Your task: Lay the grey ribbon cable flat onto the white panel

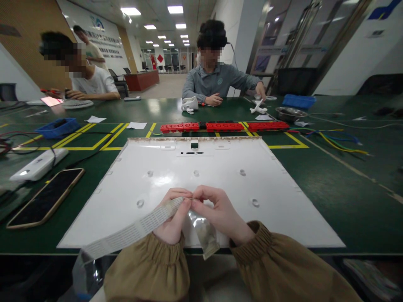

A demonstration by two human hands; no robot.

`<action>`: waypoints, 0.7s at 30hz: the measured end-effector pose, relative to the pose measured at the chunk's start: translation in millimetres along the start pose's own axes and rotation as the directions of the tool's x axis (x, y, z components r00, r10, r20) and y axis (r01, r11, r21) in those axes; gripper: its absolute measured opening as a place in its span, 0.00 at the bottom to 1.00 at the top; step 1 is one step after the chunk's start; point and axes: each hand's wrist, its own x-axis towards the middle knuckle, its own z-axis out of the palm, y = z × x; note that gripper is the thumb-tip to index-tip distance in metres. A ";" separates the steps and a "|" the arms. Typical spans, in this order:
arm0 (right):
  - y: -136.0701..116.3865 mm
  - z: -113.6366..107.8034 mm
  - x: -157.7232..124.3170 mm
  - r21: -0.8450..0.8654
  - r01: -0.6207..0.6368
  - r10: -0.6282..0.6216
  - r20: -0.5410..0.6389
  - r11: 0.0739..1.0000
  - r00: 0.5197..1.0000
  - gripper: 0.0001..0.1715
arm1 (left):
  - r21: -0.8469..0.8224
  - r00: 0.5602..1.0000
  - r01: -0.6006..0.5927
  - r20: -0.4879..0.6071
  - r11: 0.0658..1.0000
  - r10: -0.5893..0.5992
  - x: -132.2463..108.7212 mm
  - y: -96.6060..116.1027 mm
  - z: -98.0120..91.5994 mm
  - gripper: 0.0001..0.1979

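Note:
My left hand (pixel 171 216) pinches the end of a long whitish strip of sachets (pixel 132 231) with rows of print. The strip runs down to the left, over the table's front edge. My right hand (pixel 217 207) is closed against the left fingertips, thumb and forefinger pinched at the same spot. Beneath the fingers hangs a small shiny sachet (pixel 206 235), partly see-through. Exactly where the strip and this sachet meet is hidden by the fingers. Both hands are above the near part of a large white panel (pixel 195 163) with small round bosses and cut-outs near its far edge.
A phone (pixel 45 197), a white power strip (pixel 39 165) and a blue tray (pixel 58 127) lie left. Red plastic strips (pixel 225 126) line the panel's far side. Loose wires (pixel 338 140) and a metal bowl (pixel 291 113) are right. Two people sit across the green table (pixel 330 176).

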 end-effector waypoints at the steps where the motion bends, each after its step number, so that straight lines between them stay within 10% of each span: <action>1: 0.3 -0.1 0.0 0.011 -0.006 0.006 0.011 1.000 1.000 0.07 | -0.005 1.000 -0.011 0.000 1.000 0.011 -0.3 0.6 -0.9 0.04; 21: 2.5 -1.4 -1.6 0.042 -0.043 0.041 0.050 0.998 0.998 0.11 | -0.105 0.980 0.198 -0.003 0.975 -0.200 -3.3 11.2 8.9 0.06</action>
